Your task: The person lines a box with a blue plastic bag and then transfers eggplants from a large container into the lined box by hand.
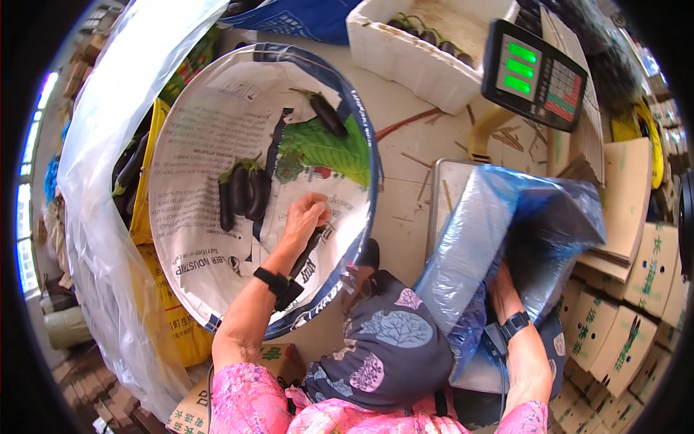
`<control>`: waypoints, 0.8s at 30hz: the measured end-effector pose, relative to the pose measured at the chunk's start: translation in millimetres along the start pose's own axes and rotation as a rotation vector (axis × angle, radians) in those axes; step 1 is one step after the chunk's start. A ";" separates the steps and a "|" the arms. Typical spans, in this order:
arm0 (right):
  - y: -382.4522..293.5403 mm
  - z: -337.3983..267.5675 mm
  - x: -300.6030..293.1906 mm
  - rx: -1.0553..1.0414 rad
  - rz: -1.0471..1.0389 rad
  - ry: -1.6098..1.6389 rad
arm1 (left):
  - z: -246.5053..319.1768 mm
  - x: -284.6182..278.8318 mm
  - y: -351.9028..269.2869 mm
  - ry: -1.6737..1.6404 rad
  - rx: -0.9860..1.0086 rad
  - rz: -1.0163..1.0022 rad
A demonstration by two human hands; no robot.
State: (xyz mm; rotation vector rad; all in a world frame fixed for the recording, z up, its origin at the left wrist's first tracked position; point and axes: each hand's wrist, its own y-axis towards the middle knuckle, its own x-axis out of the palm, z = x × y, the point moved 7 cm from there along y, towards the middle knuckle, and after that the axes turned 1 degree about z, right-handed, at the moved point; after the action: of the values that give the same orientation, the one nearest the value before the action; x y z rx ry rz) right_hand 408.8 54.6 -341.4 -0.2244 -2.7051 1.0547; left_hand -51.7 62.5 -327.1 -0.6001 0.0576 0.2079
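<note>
My left hand (309, 212) is over a large round basket (367, 103) lined with printed sheet material. Its fingers are curled beside the stem end of a dark eggplant (308, 250), and whether they grip it is not visible. A group of several eggplants (246, 190) lies left of this hand, inside the basket. Another single eggplant (328, 115) rests near the far rim. My right hand (500, 279) reaches down into an open blue plastic bag (469, 238); the bag hides its fingers and whatever they touch.
A digital scale display (534, 76) with green lit digits stands beyond the bag, above a metal platform (440, 187). Several eggplants sit in a white foam box (412, 68). Stacked printed cartons (618, 336) line the right. Clear plastic sheeting (103, 217) hangs over yellow sacks (181, 320) at left.
</note>
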 end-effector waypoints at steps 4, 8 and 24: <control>-5.9 -1.2 -10.1 0.005 0.047 -0.165 | -5.0 -35.8 35.1 -0.032 0.083 0.234; -16.0 -15.3 -37.1 -0.008 0.115 -0.310 | -17.4 -42.1 63.6 0.347 0.316 0.452; -31.1 -28.2 -55.8 0.002 0.130 -0.641 | -149.8 -185.6 -19.1 0.381 -0.091 0.389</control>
State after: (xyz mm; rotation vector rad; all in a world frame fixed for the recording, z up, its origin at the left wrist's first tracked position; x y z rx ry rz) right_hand 468.2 37.7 -308.7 -0.0664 -3.2854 1.3543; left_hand -228.1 -70.6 -418.8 -0.7100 0.5386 0.4724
